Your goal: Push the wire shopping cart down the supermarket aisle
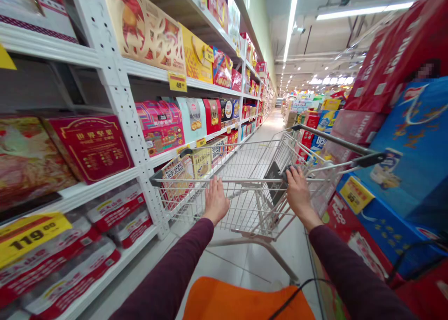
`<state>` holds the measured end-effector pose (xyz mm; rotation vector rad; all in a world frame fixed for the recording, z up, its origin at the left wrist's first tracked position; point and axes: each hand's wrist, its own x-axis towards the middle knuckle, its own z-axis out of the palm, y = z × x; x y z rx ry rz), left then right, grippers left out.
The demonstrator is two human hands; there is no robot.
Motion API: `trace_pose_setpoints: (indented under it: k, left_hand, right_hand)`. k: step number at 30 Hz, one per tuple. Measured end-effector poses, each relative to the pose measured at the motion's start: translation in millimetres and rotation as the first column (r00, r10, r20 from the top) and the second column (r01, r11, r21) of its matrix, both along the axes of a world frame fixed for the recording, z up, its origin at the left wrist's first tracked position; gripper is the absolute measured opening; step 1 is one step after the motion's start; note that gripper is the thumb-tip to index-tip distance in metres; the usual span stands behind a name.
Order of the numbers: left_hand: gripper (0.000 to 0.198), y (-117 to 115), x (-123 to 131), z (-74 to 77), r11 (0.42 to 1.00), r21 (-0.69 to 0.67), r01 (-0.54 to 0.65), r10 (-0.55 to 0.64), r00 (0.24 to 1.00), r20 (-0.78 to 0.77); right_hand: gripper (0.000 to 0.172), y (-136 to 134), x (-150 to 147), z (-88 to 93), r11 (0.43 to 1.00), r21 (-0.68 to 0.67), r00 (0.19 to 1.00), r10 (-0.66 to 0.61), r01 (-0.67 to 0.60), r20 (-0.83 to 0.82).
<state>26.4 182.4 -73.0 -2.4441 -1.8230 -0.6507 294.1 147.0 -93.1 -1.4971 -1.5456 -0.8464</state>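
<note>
My left hand (pixel 215 201) lies on the near top rim of a wire shopping cart (pixel 245 181), its fingers spread and flat. My right hand (pixel 298 191) curls over the same rim, close to a dark plate (pixel 275 182) on the cart's wire. Through the wire basket I see the pale floor and no goods inside. Maroon sleeves (pixel 168 273) cover both my forearms. An orange cloth (pixel 245 303) shows at the bottom edge of the view, and a thin black cable crosses it.
White metal shelves (pixel 119 91) stacked with boxed gift goods and yellow price tags line the left. Blue and red cartons (pixel 402 147) are piled high on the right, with a blurred person's head (pixel 425 70) behind them. A tiled aisle runs ahead between both sides.
</note>
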Motion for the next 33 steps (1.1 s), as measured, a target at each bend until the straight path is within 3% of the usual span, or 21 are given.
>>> trace_pose_setpoints:
  k: [3,6,11,17,25,33]
  left_hand:
    - [0.069,16.3,-0.8,5.8,1.0,-0.011,-0.015,0.015,0.998,-0.06]
    - [0.068,28.6,-4.0,6.7,0.998,-0.045,0.036,-0.043,0.983,-0.177]
    - [0.066,35.1,-9.3,9.8,0.994,-0.055,0.09,-0.101,0.963,-0.249]
    - [0.066,20.7,-2.0,13.3,0.997,-0.068,0.047,-0.062,0.968,-0.245]
    - [0.063,-1.5,1.8,10.0,0.998,-0.006,0.058,-0.058,0.962,-0.266]
    - [0.056,-15.9,-7.5,2.8,0.988,0.109,0.108,-0.079,0.968,-0.239]
  right_hand:
    - [0.049,5.7,4.0,-2.6,0.997,-0.073,1.0,-0.019,0.018,-0.012]
    - [0.051,12.7,-6.4,-9.0,0.995,-0.092,0.999,0.04,-0.037,0.024]
    - [0.054,17.3,-9.2,-10.7,0.987,-0.141,0.985,0.103,-0.083,0.14]
    - [0.052,16.2,1.7,1.0,0.969,-0.244,0.989,-0.011,0.047,0.146]
    - [0.048,10.9,9.1,-7.2,0.968,-0.175,0.969,-0.146,0.182,0.198]
    - [0.046,0.6,10.5,-9.5,0.975,-0.147,0.969,-0.131,0.164,0.211]
